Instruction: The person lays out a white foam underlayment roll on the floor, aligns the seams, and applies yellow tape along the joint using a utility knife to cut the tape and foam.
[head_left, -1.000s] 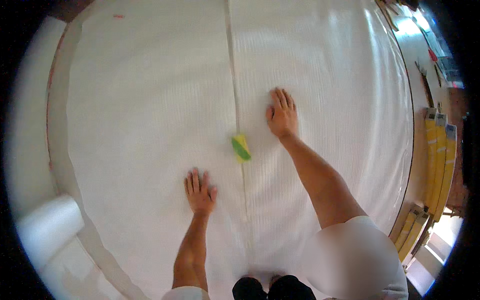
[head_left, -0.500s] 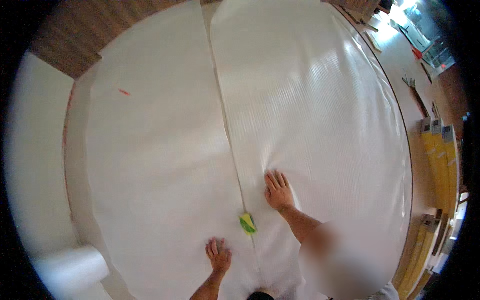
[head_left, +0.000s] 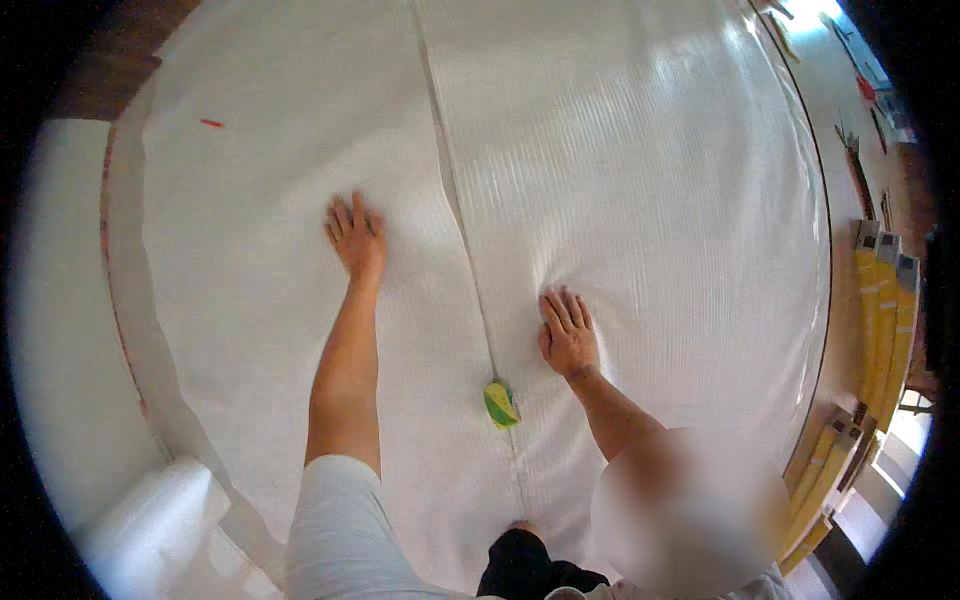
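Note:
My left hand lies with fingers spread on a white, ribbed sheet, left of the long seam running away from me. My right hand rests palm down just right of that seam, lower in the view, with small creases in the sheet around its fingertips. Between me and my hands, a small green and yellow object sits on the seam; what it is I cannot make out. A short red strip shows on the sheet at the upper left.
A white roll lies at lower left. Long yellow packages are stacked along the right side, with more below them. Dark slender items lie farther up that side. Brown wood-look surface shows at upper left. My knees are at the lower edge.
My left hand has moved well forward across the sheet, beyond my right hand. My right hand stays beside the seam near the green and yellow object. The view has shifted with my head.

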